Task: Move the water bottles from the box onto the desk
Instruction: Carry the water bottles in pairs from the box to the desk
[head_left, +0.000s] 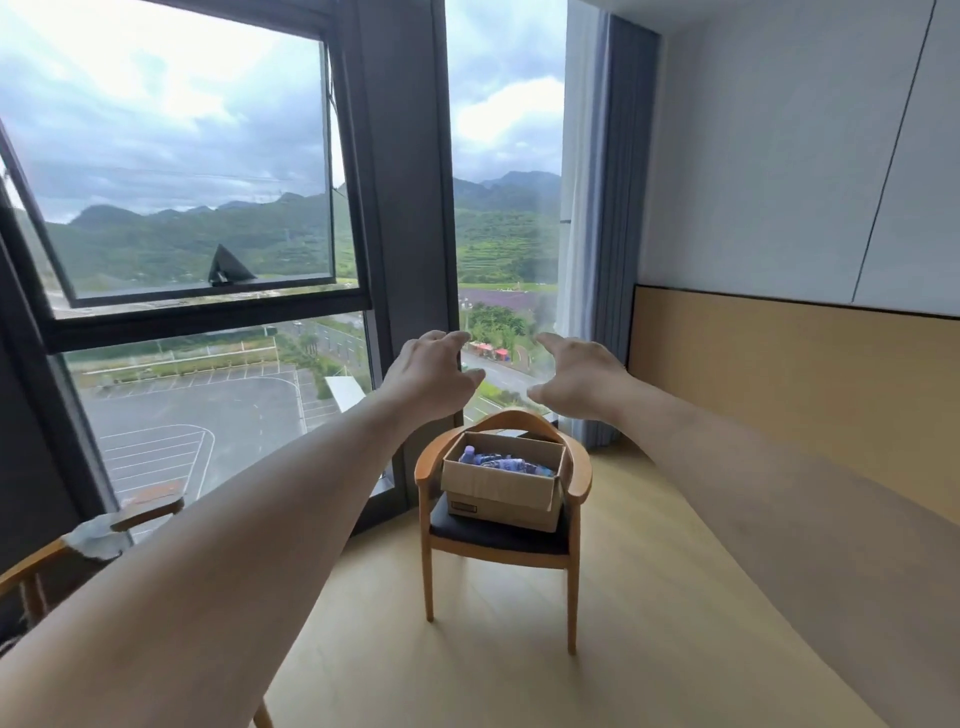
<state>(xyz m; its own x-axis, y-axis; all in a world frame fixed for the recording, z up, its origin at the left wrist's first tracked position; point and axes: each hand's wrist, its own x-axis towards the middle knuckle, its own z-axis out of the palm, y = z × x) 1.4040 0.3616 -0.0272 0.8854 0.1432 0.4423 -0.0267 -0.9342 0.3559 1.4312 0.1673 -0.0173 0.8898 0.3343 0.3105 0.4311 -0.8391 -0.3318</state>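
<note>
A wooden armchair with a dark seat cushion (498, 538) is planted on the pale wood floor (649, 623) — an open brown cardboard box (501, 491) is carried squarely on its seat.

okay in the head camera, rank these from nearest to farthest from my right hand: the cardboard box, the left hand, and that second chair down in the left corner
From the right hand:
1. Left hand, just beside it, at the same height.
2. Cardboard box, below both hands, on the chair seat.
3. Second chair, far off at the lower left by the window.
</note>
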